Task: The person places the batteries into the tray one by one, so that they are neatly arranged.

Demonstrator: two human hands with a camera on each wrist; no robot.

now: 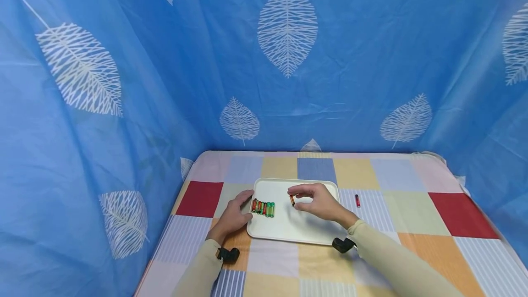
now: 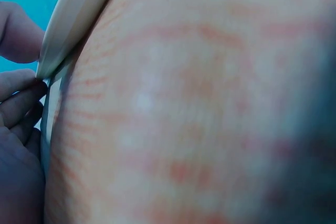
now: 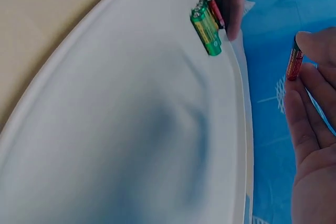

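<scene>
Over the white tray (image 1: pixel 301 228), my right hand (image 1: pixel 319 203) pinches a small red-and-black battery (image 1: pixel 292 200) between thumb and fingers. The right wrist view shows that battery (image 3: pixel 295 62) standing nearly upright in the pinch. My left hand (image 1: pixel 233 217) grips the tray's left rim, thumb towards the inside and fingers along the outer side; the left wrist view has this rim (image 2: pixel 79 19) close up. Beside the left hand, a row of batteries lies side by side against the tray's left wall: green ones (image 1: pixel 270 210) at the row's right end, red ones (image 1: pixel 254 205) at its left.
Another red battery (image 1: pixel 357 200) lies on the patchwork tablecloth (image 1: pixel 416 214), just right of the tray. Blue curtains (image 1: pixel 330 95) with white leaf prints hang behind the table and at both sides.
</scene>
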